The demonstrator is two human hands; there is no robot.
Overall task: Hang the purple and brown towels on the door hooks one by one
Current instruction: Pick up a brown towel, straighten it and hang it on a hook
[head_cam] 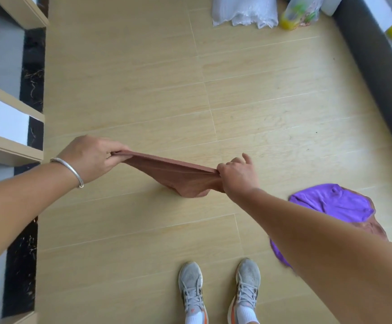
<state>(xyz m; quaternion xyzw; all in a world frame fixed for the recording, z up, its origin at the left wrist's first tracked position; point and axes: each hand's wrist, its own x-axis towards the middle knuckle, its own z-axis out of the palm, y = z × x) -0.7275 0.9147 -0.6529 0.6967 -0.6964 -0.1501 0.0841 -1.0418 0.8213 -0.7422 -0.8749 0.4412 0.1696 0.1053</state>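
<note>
A brown towel (176, 175) hangs stretched between both hands above the wooden floor. My left hand (92, 157) pinches its left end, and my right hand (238, 175) grips its right end, with the middle sagging down. A purple towel (333, 203) lies crumpled on the floor at the right, partly hidden by my right forearm. Another brown piece of cloth (372, 228) shows under the purple towel's edge. No door hooks are in view.
Door frames (10, 146) and a dark threshold strip (30, 94) run along the left. Plastic bags (245, 12) and a yellow-based bag (300, 14) sit at the far end. A dark skirting (372, 66) lines the right. My shoes (220, 291) stand at the bottom.
</note>
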